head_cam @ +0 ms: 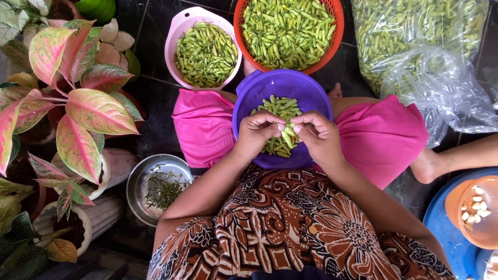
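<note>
Over purple bowl [311,91] | both hands [289,132] pinch, seemingly, one green chili [287,139]

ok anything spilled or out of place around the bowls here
Nothing stands out. The green chillies sit inside the purple bowl on the lap, where the left hand and right hand meet over one. The pink basket, orange basket and steel bowl of stems stand upright.

We are sitting on a dark tiled floor [155,46] in soft daylight. Potted plants [78,119] with pink-green leaves are crowding nine o'clock, and a blue mat [446,238] is lying at four o'clock.
</note>
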